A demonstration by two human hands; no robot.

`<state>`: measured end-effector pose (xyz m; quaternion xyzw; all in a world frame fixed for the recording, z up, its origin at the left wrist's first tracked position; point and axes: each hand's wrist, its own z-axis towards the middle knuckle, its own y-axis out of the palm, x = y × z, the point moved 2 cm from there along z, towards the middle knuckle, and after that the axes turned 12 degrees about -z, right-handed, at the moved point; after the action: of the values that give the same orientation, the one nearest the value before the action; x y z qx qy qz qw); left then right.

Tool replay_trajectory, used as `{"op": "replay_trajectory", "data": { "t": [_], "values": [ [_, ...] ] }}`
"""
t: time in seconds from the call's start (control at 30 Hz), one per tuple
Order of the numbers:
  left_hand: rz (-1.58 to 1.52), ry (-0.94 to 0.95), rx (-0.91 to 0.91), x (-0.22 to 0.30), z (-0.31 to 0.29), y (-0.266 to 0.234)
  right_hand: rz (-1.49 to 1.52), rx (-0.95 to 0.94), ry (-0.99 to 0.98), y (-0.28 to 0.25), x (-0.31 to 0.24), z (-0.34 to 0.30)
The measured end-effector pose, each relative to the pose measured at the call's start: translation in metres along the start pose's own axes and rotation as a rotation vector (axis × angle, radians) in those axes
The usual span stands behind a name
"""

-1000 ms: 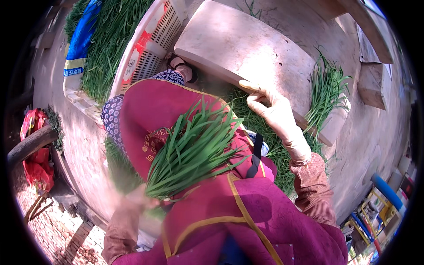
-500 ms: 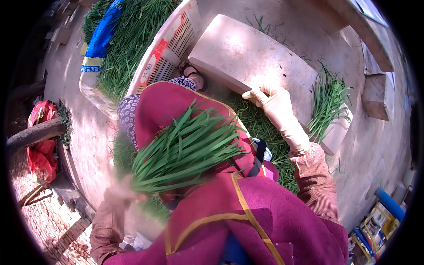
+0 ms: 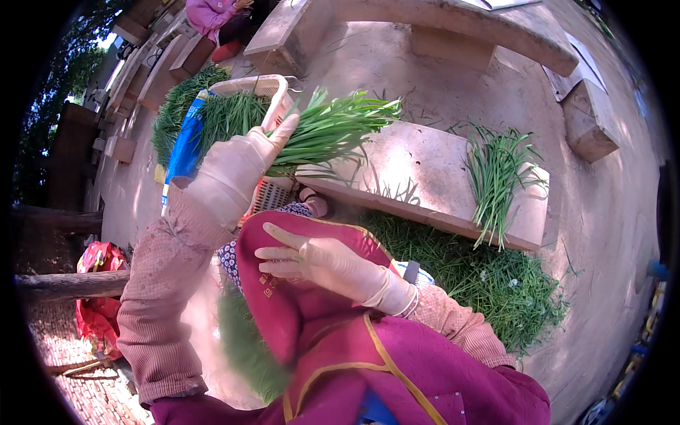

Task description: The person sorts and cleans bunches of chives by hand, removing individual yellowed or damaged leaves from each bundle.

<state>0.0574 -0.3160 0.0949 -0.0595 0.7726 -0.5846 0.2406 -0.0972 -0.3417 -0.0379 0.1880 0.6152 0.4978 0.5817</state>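
Observation:
My left hand [image 3: 237,166], in a pale rubber glove, is raised and closed round one end of a bunch of garlic chives [image 3: 329,134]. The long flat green leaves point right, over the near end of a low stone slab. Over my maroon apron [image 3: 283,244], my gloved right hand [image 3: 329,269] is held up with its fingers apart and nothing between them. A smaller bundle of chives [image 3: 496,177] lies across the right end of the slab [image 3: 425,159].
A red-marked white plastic basket [image 3: 282,95] of chives stands at far left, beside a blue-edged container [image 3: 185,142]. Loose green leaves [image 3: 489,283] cover the ground before the slab. A person in pink [image 3: 212,15] sits far off. A red bag [image 3: 100,319] lies by a wooden pole [image 3: 71,285].
My left hand has swung up and away from my body with the chives, from over my lap to beside the slab. The right hand has come back from the slab to my apron. The view has shifted.

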Motion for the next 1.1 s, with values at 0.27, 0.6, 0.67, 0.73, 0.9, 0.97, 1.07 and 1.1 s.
{"op": "replay_trajectory", "data": {
  "t": [0.27, 0.6, 0.67, 0.73, 0.9, 0.97, 1.07, 1.1],
  "values": [
    [0.169, 0.064, 0.083, 0.072, -0.033, 0.054, 0.918, 0.108, -0.427, -0.056, -0.006, 0.028],
    [-1.635, -0.226, 0.069, 0.029, -0.089, 0.036, 0.467, 0.385, -0.319, -0.095, -0.025, -0.021],
    [-1.780, -0.441, 0.288, 0.004, -0.091, 0.060, 0.472, 0.346, -0.290, -0.093, -0.024, -0.022],
    [-1.859, -0.456, 0.141, -0.003, -0.094, 0.103, 0.516, 0.305, -0.265, -0.090, -0.019, -0.017],
    [-2.610, -0.255, -0.183, 0.081, -0.071, 0.178, 0.379, 0.347, -0.189, -0.076, -0.008, -0.020],
    [-2.919, -0.348, -0.322, 0.104, -0.067, 0.182, 0.109, 0.345, -0.136, -0.082, -0.005, -0.017],
    [-3.089, -0.454, -0.514, 0.125, -0.065, 0.159, -0.197, 0.440, -0.081, -0.084, -0.006, -0.022],
    [-3.047, -0.526, -0.561, 0.127, -0.065, 0.166, -0.253, 0.458, -0.051, -0.083, -0.008, -0.025]
  ]
}}
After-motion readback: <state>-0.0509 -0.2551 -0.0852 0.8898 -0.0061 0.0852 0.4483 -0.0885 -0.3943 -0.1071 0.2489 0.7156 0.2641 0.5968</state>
